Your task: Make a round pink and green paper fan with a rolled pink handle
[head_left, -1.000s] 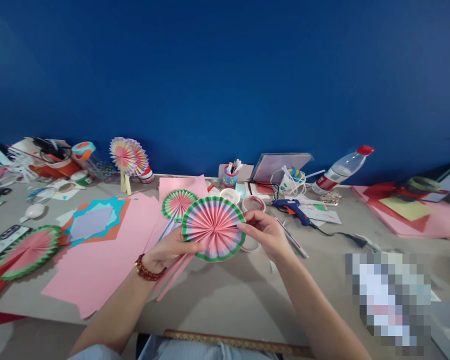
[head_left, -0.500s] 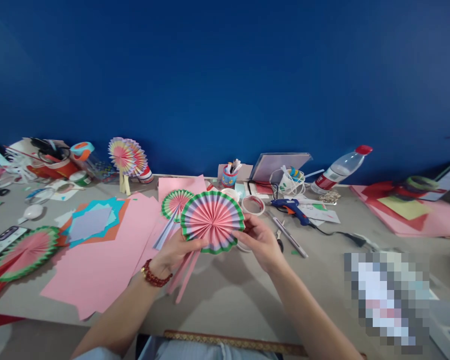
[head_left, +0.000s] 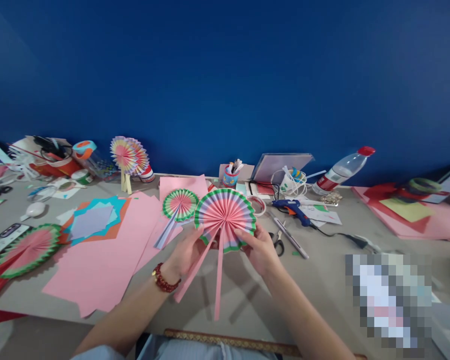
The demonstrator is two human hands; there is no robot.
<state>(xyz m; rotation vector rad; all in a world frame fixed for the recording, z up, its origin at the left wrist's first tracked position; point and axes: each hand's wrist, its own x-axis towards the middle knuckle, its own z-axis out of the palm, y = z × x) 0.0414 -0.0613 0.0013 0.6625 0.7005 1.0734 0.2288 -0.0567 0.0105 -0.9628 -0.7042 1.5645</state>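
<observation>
A round pleated paper fan [head_left: 225,215] in pink, lilac and green is held up above the table between my two hands. My left hand [head_left: 187,252] grips its lower left edge, close to one of the two pink paper strips [head_left: 218,285] that hang from the fan. The thumb of my right hand [head_left: 260,247] lies on the lower right pleats, with the fingers behind the rim. Behind it on the left lies a smaller green-edged fan [head_left: 180,204] with lilac strips. Scissors [head_left: 279,245] lie partly hidden beside my right hand.
Pink paper sheets [head_left: 97,270] and a green-edged fan [head_left: 30,250] lie to the left. A blue glue gun [head_left: 293,210] with its cord, a pen [head_left: 290,235], a tape roll [head_left: 258,206] and a plastic bottle [head_left: 343,172] are on the right. A pen cup [head_left: 230,176] stands near the wall.
The fan has moved right and turned, so both pink strips now show in front, spread apart. My left hand has shifted right with it, and the scissors are more exposed.
</observation>
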